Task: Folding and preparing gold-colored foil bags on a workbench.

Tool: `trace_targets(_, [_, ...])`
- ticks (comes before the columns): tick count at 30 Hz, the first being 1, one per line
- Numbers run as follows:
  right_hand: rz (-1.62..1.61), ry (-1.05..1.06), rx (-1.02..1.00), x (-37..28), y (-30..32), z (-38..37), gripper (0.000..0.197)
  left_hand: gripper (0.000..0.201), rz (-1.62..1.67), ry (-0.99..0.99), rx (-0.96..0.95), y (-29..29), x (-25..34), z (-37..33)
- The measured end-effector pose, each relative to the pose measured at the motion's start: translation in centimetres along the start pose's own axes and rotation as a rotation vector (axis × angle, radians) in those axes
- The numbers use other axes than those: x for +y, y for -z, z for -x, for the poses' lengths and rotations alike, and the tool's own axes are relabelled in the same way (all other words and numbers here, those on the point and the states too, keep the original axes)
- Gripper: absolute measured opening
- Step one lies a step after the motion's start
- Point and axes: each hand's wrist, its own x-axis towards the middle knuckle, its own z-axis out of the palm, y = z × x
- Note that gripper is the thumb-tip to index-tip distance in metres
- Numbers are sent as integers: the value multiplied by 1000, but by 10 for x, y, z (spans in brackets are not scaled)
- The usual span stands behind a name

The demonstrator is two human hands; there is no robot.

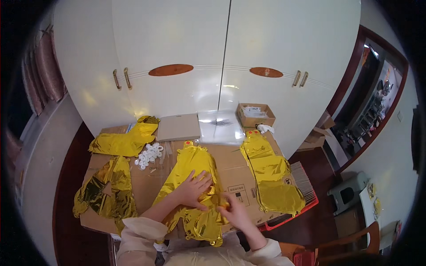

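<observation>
A flat gold foil balloon (195,157) lies in front of me, with a red spot on its small top tab. My left hand (195,190) rests on it, fingers stretched out and spread over the foil. At the balloon's right edge, my right hand (234,209) is closed, pinching a bit of the gold foil. The lower part of the balloon is crumpled and hangs toward the table's near edge. More flat gold foil balloons lie around: one to the right (279,181), one at the near left (113,195) and one at the far left (120,141).
Cardboard (230,177) covers the table. White rings (148,155) lie in a heap beside a brown board (179,127). Clear plastic sheets (220,127) and a small carton (256,114) stand against the white cabinet (177,35). A red crate (306,208) of thin sticks sits at the right edge.
</observation>
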Motion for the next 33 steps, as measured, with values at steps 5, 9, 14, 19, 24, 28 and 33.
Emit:
trace_targets(5, [51, 47, -71, -21, -39, 3, 52, 62, 441, 327, 373, 0, 7, 26])
trace_targets(9, [12, 2, -186, -24, -62, 5, 54, 45, 1057, 727, 92, 19, 31, 36])
trace_targets(14, [-137, -69, -288, -27, -49, 10, 48, 38, 1243, 737, 130, 7, 32, 39])
trace_targets(19, [173, 298, 0, 30, -8, -3, 40, 42, 1136, 686, 69, -11, 23, 47])
trace_targets(24, [421, 460, -123, 55, 11, -3, 51, 51, 962, 588, 118, -13, 24, 52])
trace_targets(28, [522, 515, -186, 58, 10, 2, 51, 57, 889, 588, 98, -12, 22, 53])
trace_targets(33, [524, 517, -180, 59, 7, 5, 47, 62, 850, 585, 60, -9, 21, 51])
